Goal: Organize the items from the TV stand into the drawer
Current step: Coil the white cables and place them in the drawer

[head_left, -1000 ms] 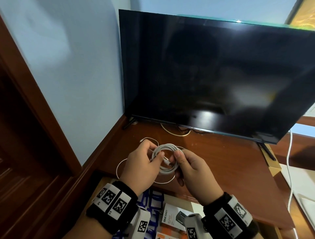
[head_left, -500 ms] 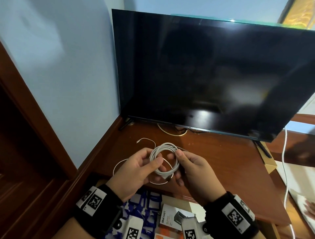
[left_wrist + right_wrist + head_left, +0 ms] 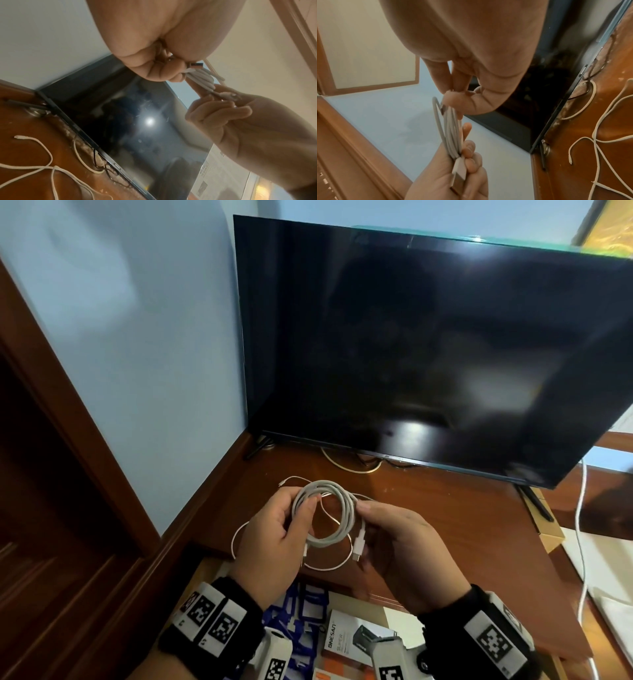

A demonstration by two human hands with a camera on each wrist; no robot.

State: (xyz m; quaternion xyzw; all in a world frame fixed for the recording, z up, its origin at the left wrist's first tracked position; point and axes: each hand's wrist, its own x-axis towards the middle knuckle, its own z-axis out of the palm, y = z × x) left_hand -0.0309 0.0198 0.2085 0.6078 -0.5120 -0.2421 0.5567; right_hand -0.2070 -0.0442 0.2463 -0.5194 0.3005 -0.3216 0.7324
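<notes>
Since prev frame, plug end swung down to 5 o'clock of coiled cable (image 3: 325, 515). L hand (image 3: 274, 539) + R hand (image 3: 400, 549) both pinch coil above TV stand (image 3: 462, 525). Coiling done imo; next: drop into drawer (image 3: 394, 616) at 6 o'clock.

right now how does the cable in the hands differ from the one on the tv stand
The held cable is wound into a tight coil; the loose cable sprawls in open loops. The held cable is gripped by the left hand and right hand; the loose cable lies untouched on the stand. The held cable looks thicker. Both are white.
</notes>
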